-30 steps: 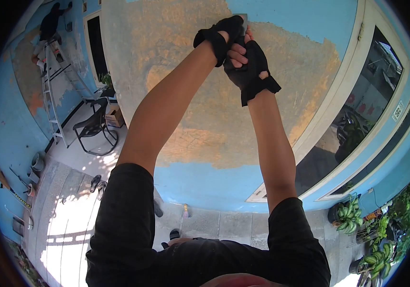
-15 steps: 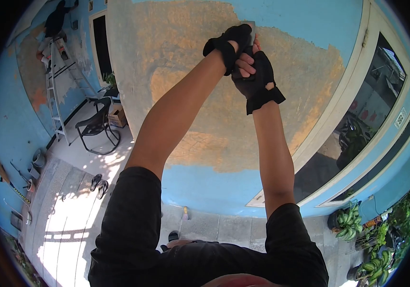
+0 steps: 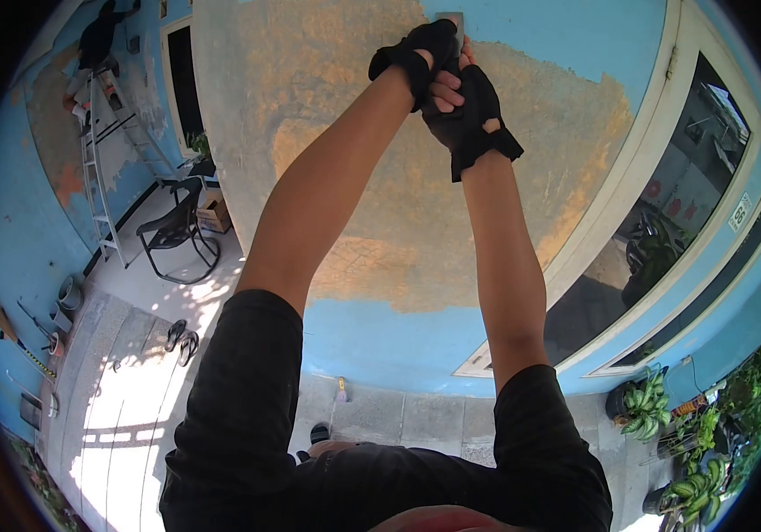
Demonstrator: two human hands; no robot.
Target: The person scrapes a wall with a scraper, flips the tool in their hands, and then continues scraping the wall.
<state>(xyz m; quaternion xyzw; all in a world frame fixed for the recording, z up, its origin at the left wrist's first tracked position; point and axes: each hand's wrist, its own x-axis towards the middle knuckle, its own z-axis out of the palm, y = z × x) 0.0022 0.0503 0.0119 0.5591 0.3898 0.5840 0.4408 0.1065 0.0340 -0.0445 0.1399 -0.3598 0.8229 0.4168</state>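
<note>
"high on the wall (image 3: 380, 341), where was the scraper (image 3: 452, 25)?"

"at the upper edge of the bare patch (image 3: 380, 177), its flat metal blade up by the blue paint (image 3: 540, 31)."

"and the left hand (image 3: 422, 46)?"

"it was in a black fingerless glove, closed over the tool just below the blade. its fingertips were hidden, so i couldn't tell exactly how they sat."

"what about the right hand (image 3: 464, 108)?"

"gloved the same way, lower down and touching the left, with its fingers curled shut around the handle, which was mostly covered."

"anything around them?"

"a glass door (image 3: 655, 213) stood to the right. off to the left, another person (image 3: 97, 43) was up on a ladder (image 3: 95, 177), near a black chair (image 3: 172, 226). a small brush (image 3: 341, 390) was on the floor (image 3: 429, 421) at the foot of the wall."
</note>
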